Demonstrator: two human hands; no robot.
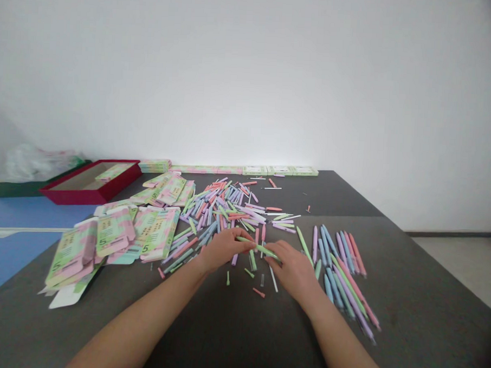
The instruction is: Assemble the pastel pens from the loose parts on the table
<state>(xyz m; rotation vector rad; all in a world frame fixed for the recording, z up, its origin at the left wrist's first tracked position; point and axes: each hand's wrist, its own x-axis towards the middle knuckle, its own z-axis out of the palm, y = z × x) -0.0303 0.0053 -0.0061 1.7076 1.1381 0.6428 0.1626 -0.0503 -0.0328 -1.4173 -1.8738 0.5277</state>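
Between my two hands is a light green pen (262, 249), held roughly level just above the dark table. My left hand (223, 248) pinches its left end. Thumb and fingers of my right hand (293, 267) close on its right end. Behind them spreads a heap of pastel pen parts (224, 202) in pink, purple, blue and green. Below the hands lie a small green piece (228, 278), a small pink piece (259, 293) and a thin white refill (274, 279). Right of my right hand rest several pens (349, 286) laid side by side.
Flat printed cartons (157, 231) pile up on the left of the table (239, 335). A red box lid (90, 199) and a green tray (13, 189) with clear plastic (43, 164) stand at the back left. Small boxes (256, 170) line the wall.
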